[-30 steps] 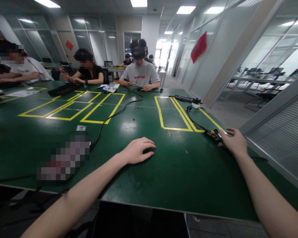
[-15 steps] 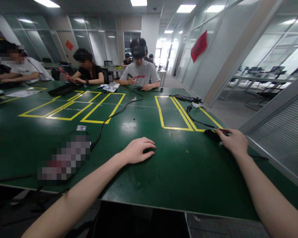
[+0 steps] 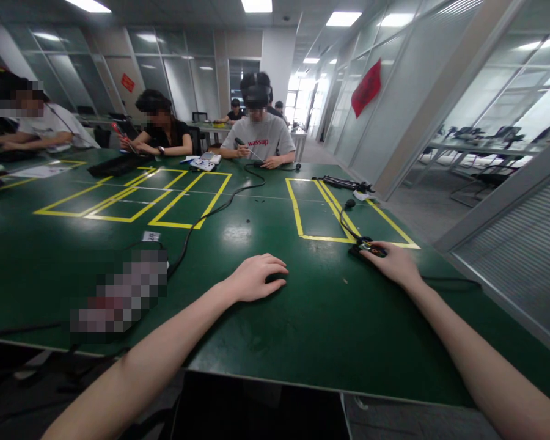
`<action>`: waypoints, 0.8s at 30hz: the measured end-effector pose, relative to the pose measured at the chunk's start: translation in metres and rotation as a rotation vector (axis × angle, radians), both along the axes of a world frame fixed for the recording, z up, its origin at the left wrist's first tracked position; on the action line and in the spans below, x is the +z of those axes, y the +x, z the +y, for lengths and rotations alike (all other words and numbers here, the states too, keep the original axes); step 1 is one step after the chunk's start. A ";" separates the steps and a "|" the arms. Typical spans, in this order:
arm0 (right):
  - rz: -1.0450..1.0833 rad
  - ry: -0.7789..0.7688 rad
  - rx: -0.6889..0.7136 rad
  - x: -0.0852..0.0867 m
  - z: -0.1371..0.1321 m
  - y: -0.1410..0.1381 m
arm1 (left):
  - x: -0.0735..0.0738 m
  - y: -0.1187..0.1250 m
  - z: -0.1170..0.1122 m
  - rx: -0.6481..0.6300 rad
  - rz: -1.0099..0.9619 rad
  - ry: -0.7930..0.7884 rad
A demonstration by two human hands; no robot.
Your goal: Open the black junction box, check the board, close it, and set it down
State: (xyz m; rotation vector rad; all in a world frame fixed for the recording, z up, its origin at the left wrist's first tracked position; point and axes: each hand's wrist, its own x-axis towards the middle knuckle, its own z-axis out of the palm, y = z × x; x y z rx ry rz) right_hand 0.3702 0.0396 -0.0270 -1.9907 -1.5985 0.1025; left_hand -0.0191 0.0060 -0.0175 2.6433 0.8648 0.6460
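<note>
My left hand [image 3: 258, 278] rests on the green table [image 3: 302, 330] with its fingers loosely curved and the thumb apart; it holds nothing. At the right, my right hand [image 3: 392, 264] grips a small black device [image 3: 364, 247] with coloured details on its top, close to the table surface. The fingers and thumb lie along its near side and cover part of it. From the device a black cable [image 3: 344, 223] runs up to a round black end piece [image 3: 349, 203]. Another dark cable [image 3: 453, 280] trails to the right behind my wrist. What exactly the device is, I cannot make out.
Yellow tape rectangles [image 3: 297, 214] mark the table. A blurred-out object [image 3: 123, 293] lies at the left, beside a long black cable [image 3: 183, 247]. A folded black stand [image 3: 341, 183] lies at the far right. Across the table, a person [image 3: 259, 131] holds a screwdriver [image 3: 241, 142]; others sit further left.
My right hand has moved left with the black device, bringing it nearer the table's middle. Its cable now bends more steeply. My left hand has stayed in place.
</note>
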 end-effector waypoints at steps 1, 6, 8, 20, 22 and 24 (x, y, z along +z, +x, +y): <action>-0.005 -0.013 0.077 -0.001 -0.001 -0.013 | 0.000 0.000 0.000 0.002 -0.004 0.001; 0.036 0.071 0.602 -0.007 -0.016 -0.098 | 0.004 0.001 -0.003 0.030 -0.101 0.062; 0.036 0.073 0.817 -0.009 -0.026 -0.132 | 0.007 0.001 -0.005 0.018 -0.136 0.077; 0.228 0.033 1.034 0.010 -0.049 -0.152 | 0.013 -0.006 -0.009 0.012 -0.087 -0.054; 0.230 0.019 1.026 0.012 -0.046 -0.146 | 0.013 -0.007 -0.008 0.004 -0.091 -0.060; 0.233 0.001 1.047 0.012 -0.044 -0.142 | 0.012 -0.007 -0.008 0.006 -0.099 -0.062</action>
